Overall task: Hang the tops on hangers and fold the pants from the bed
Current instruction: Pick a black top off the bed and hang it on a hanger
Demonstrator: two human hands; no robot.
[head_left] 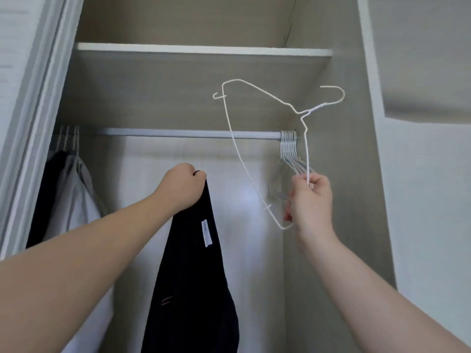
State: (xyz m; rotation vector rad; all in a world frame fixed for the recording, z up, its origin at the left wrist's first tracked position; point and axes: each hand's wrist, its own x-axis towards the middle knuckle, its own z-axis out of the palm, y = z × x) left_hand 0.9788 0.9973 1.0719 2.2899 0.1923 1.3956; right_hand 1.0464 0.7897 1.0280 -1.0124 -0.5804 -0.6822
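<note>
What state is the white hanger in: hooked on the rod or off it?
Off. The hanger is tilted, its hook free in the air above the rod; only the right hand holds it.

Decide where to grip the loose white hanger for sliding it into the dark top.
Probably the twisted neck under the hook, coming from below right: the white hanger is tilted, hook up-right, and the right hand pinches one arm, blocking that end.

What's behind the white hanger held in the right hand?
A bunch of empty white hangers on the rod, at its right end. The held hanger crosses them; the right hand partly covers their lower parts.
</note>
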